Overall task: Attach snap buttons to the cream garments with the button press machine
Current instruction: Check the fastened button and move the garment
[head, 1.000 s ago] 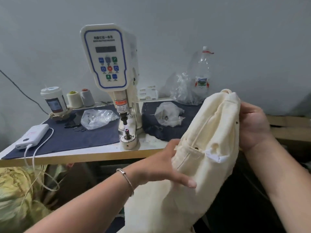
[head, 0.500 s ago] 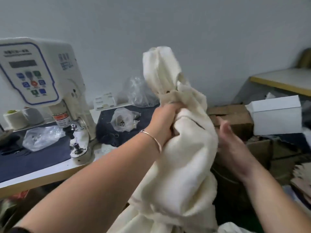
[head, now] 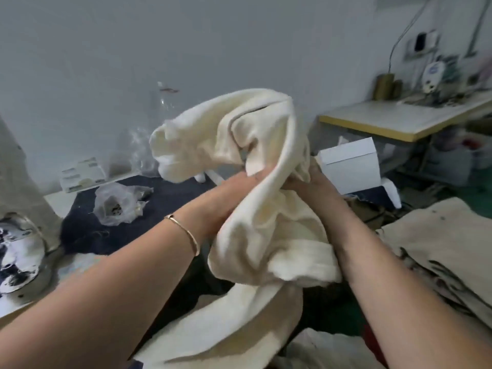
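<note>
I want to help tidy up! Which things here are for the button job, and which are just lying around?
For the job:
- cream garment, held bunched by the left hand and right hand
- button press machine, at the left edge
- plastic bag of small metal parts, probably snaps

Lying about:
- white box
- clear plastic bottle
- sewing machine on the far table

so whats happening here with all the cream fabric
A person is holding a bunched cream garment up in the air with both hands: the left hand grips it from one side, the right hand from the other. The garment is off the press, whose base shows only at the left edge of the view. A plastic bag of small parts lies on the dark mat, and more cream pieces are stacked at the right.
</note>
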{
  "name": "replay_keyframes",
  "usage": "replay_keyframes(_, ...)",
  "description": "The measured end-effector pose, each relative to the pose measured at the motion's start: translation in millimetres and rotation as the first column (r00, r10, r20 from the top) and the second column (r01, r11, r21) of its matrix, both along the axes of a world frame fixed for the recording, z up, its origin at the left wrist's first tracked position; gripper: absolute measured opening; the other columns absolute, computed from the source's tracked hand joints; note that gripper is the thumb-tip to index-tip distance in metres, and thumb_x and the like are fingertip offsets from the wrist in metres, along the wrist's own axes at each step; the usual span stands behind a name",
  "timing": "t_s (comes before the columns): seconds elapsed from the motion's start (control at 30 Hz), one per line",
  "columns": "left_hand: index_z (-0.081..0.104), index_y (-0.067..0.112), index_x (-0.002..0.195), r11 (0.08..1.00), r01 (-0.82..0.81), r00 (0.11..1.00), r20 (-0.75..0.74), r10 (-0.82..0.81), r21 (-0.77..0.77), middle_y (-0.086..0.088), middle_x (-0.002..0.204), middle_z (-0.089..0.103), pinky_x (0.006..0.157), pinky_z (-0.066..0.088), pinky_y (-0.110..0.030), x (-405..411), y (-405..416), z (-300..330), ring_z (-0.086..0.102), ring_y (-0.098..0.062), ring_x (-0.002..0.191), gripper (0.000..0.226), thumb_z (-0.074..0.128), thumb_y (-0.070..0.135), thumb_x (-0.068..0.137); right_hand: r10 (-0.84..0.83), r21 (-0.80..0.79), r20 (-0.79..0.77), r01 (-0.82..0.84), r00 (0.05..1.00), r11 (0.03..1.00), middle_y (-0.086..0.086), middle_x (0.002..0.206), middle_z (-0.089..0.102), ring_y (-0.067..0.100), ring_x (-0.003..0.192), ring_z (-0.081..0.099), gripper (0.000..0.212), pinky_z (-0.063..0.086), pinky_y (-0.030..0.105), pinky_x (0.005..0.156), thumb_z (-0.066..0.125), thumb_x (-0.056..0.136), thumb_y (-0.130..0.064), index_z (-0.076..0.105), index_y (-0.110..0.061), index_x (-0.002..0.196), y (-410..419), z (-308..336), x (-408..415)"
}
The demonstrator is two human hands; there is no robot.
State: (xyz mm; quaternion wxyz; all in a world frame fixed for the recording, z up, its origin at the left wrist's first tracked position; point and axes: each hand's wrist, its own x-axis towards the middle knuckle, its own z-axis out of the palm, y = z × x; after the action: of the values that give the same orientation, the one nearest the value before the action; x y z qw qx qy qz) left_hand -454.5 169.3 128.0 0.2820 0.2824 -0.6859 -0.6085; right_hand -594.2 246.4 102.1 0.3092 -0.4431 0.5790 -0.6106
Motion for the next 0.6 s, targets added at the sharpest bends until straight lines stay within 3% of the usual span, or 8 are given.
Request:
replay_keyframes(0.1,0.063,0.004,0.128,0.995,0.058,0.973,-0.229,-0.039,0.076,-0.003,0.107,0.067,0.084,0.043,-0.004,12.8,5.0,-25.4,0.062,-0.001,0.098,0.039,0.054,0.032,0.103,0.048,0.067,-0.317,-0.029,0.947,0.997,0.005,0.106,0.063,0.018,0.101,0.061,0.021,0.049,0.016,0.086,0.053,0.096,-0.017,0.057,-0.008,0.115,-13.0,2.4,11.8)
replay_keyframes(0.13,0.053,-0.014,0.122,0.987,-0.065,0.967,-0.235,0.098,0.146,-0.020,0.110,0.058,0.118,0.012,-0.023,12.6,3.3,-29.0,0.059,-0.006,0.101,0.037,0.036,0.017,0.110,0.094,0.103,-0.285,-0.067,0.954,0.992,0.008,0.118,0.062,0.023,0.111,0.058,0.029,0.048,0.031,0.097,0.054,0.096,-0.021,0.053,-0.009,0.122,-16.5,0.0,13.3)
replay_keyframes(0.17,0.044,-0.028,0.114,0.980,-0.133,0.957,-0.239,0.166,0.147,-0.008,0.072,0.023,0.046,0.018,-0.019,7.4,-2.2,-31.8,0.057,-0.009,0.111,0.042,0.026,0.009,0.111,0.127,0.129,-0.187,-0.104,0.974,0.986,0.010,0.124,0.060,0.025,0.115,0.057,0.033,0.047,0.041,0.101,0.054,0.094,-0.021,0.051,-0.013,0.127,-14.5,2.0,17.2)
replay_keyframes(0.2,0.040,-0.029,0.127,0.982,-0.151,0.969,-0.182,0.170,0.114,-0.004,0.163,0.014,0.086,0.033,0.003,4.4,-1.3,-30.4,0.055,-0.016,0.124,0.044,0.028,0.010,0.111,0.191,0.104,-0.067,-0.183,0.979,0.978,0.011,0.127,0.060,0.026,0.116,0.058,0.039,0.047,0.045,0.101,0.055,0.092,-0.018,0.049,-0.018,0.131,-9.1,0.8,15.9)
replay_keyframes(0.23,0.045,-0.017,0.137,0.986,-0.131,0.981,-0.133,0.144,0.107,-0.029,0.141,0.052,0.097,0.038,-0.006,-0.6,-3.7,-28.0,0.053,-0.019,0.131,0.045,0.038,0.018,0.110,0.281,0.047,0.082,-0.285,0.956,0.957,0.013,0.130,0.059,0.028,0.117,0.059,0.047,0.048,0.045,0.100,0.057,0.089,-0.014,0.047,-0.021,0.134,-2.6,-4.8,8.1)
replay_keyframes(0.33,0.066,0.007,0.129,0.919,-0.149,0.959,-0.174,0.224,0.364,-0.011,0.125,0.071,0.096,0.054,-0.035,-11.1,-2.2,-10.4,0.069,-0.020,0.110,0.053,0.077,0.037,0.086,0.589,-0.108,0.239,-0.582,0.772,0.806,0.002,0.143,0.050,0.025,0.128,0.053,0.082,0.048,0.040,0.100,0.076,0.074,-0.020,0.037,-0.037,0.144,28.6,-29.7,-19.0)
replay_keyframes(0.47,0.078,0.014,0.107,0.933,-0.059,0.902,-0.381,0.203,0.356,-0.007,0.107,0.077,0.096,0.056,-0.044,-18.6,11.2,8.1,0.074,-0.025,0.101,0.038,0.078,0.042,0.082,0.372,0.297,-0.277,-0.289,0.886,0.910,-0.024,0.130,0.049,-0.006,0.122,0.048,0.122,0.047,0.016,0.096,0.093,0.045,-0.047,0.022,-0.046,0.144,38.8,-75.6,-11.5)
replay_keyframes(0.6,0.084,0.014,0.084,0.925,0.000,0.835,-0.509,0.209,0.380,-0.009,0.092,0.078,0.072,0.062,-0.037,-24.8,20.0,15.6,0.077,-0.021,0.086,0.029,0.076,0.042,0.082,-0.120,-0.041,-0.280,0.113,0.952,0.993,-0.022,0.100,0.062,-0.011,0.093,0.059,0.054,0.050,0.013,0.082,0.082,0.073,-0.007,0.055,-0.024,0.116,17.8,-99.6,3.4)
